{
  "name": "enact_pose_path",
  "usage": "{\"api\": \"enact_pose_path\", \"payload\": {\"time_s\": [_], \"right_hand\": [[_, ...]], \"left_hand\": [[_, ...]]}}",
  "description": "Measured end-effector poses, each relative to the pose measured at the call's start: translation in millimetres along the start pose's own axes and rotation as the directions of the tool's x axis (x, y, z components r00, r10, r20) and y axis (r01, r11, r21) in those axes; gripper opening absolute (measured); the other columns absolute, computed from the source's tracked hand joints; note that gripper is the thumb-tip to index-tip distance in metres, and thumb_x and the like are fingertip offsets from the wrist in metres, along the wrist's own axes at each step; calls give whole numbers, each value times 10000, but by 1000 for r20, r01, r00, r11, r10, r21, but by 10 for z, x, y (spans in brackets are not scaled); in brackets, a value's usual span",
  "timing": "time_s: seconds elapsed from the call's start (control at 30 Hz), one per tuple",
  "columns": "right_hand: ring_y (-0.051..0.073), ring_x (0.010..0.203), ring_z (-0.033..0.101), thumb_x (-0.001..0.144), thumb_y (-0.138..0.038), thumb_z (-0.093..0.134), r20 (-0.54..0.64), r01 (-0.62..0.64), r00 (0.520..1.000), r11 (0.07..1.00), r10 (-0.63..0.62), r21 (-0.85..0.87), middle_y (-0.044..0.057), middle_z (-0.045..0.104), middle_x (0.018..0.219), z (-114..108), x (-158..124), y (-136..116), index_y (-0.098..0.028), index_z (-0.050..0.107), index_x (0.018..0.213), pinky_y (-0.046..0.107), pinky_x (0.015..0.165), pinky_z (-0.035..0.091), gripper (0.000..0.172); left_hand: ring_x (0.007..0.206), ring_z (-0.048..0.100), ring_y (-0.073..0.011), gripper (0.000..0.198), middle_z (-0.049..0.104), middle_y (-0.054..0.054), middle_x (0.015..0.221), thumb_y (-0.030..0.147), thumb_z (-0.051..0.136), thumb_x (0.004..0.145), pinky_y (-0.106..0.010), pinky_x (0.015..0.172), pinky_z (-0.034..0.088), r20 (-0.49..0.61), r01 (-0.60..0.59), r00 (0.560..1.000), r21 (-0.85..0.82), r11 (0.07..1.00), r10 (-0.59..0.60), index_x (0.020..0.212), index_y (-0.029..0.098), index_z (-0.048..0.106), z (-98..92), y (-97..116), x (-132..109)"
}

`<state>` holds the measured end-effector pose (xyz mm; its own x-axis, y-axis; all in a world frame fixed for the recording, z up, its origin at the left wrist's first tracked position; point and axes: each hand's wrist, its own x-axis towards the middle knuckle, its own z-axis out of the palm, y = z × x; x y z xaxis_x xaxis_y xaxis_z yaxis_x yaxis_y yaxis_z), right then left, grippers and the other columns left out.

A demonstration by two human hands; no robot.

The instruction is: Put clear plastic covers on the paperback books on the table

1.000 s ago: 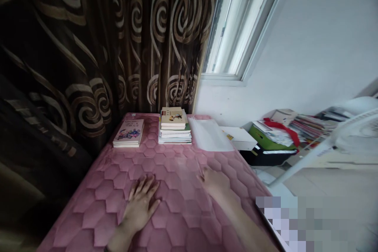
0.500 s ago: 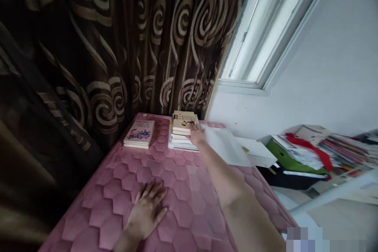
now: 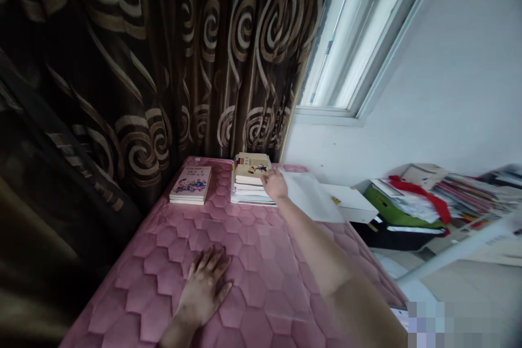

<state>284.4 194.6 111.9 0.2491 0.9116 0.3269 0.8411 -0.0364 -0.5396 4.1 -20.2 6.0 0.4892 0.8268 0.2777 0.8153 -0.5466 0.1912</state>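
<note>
A stack of books (image 3: 252, 179), the top cover cream with a small picture, sits at the far edge of a pink quilted tabletop (image 3: 253, 277), against a dark swirl-patterned curtain (image 3: 163, 54). The right hand (image 3: 275, 184) rests on the stack's right side; whether its fingers grip cannot be told. The left hand (image 3: 206, 285) lies flat near the front, fingers spread. 1 pink book (image 3: 191, 185) lies apart to the left. Clear sleeves (image 3: 310, 196) overhang the right edge. Open quilt lies between. A window (image 3: 354, 38) and cluttered papers (image 3: 440, 198) stand right.
</note>
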Motion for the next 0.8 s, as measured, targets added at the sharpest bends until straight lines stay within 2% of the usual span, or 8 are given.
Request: {"api": "enact_pose_path", "payload": {"time_s": [0.1,0.17,0.23,0.33,0.43,0.57,0.67,0.8], "right_hand": [[297,909,643,923,-391,396,41,-279,960,947,277,156,268,632,985,30,119,24,-11,581,1033,390,804,493,437],[253,701,666,915,-397,416,133,-420,908,870,398,260,198,654,768,71,201,27,-17,599,947,346,650,534,423],[200,590,644,890,-360,478,214,-512,859,785,465,350,120,629,649,110,249,6,-44,600,901,292,567,537,339],[137,542,609,853,-287,539,300,-592,804,653,513,471,47,601,632,128,211,-52,-97,573,940,242,542,541,212],[99,511,578,836,-298,558,406,-645,761,515,506,565,1,578,638,78,44,-90,-161,551,934,237,542,553,168],[126,569,611,853,-349,530,548,-694,715,342,434,634,25,589,679,-21,-236,-99,-179,535,867,281,551,575,171],[134,687,648,857,-235,525,572,-657,746,237,340,716,39,627,783,-86,-374,-145,-186,504,904,278,621,594,71],[131,789,656,812,-68,497,560,-595,799,146,220,790,30,662,880,-251,-529,-213,-181,505,952,284,702,605,181]], "left_hand": [[1340,336,-261,497,431,-12,1439,470,448,889,-486,1082,301,4,-2,1000,-18,1000,2,1371,359,407,-3,13,6],[1342,333,-265,497,426,-16,1442,472,450,887,-491,1087,290,22,3,1000,-28,1000,-2,1368,356,414,-14,22,11],[1341,334,-268,491,422,-17,1445,477,450,885,-497,1089,284,34,9,999,-38,999,-8,1360,356,427,-26,27,13],[1344,329,-268,490,423,-17,1444,483,449,884,-496,1092,277,35,15,999,-50,999,-13,1356,354,434,-37,28,11],[1354,311,-271,492,407,-16,1455,494,432,888,-499,1089,277,40,19,999,-53,998,-17,1359,352,429,-37,28,9],[1357,302,-275,495,397,-20,1462,505,410,895,-514,1090,260,49,26,998,-49,998,-24,1362,344,427,-39,32,15],[1354,308,-270,489,408,-27,1455,499,421,893,-504,1092,257,52,25,998,-45,999,-23,1356,342,438,-53,37,18],[1355,307,-262,498,404,-20,1458,511,413,893,-499,1098,247,67,28,997,-45,999,-25,1363,345,424,-76,48,14]]}}
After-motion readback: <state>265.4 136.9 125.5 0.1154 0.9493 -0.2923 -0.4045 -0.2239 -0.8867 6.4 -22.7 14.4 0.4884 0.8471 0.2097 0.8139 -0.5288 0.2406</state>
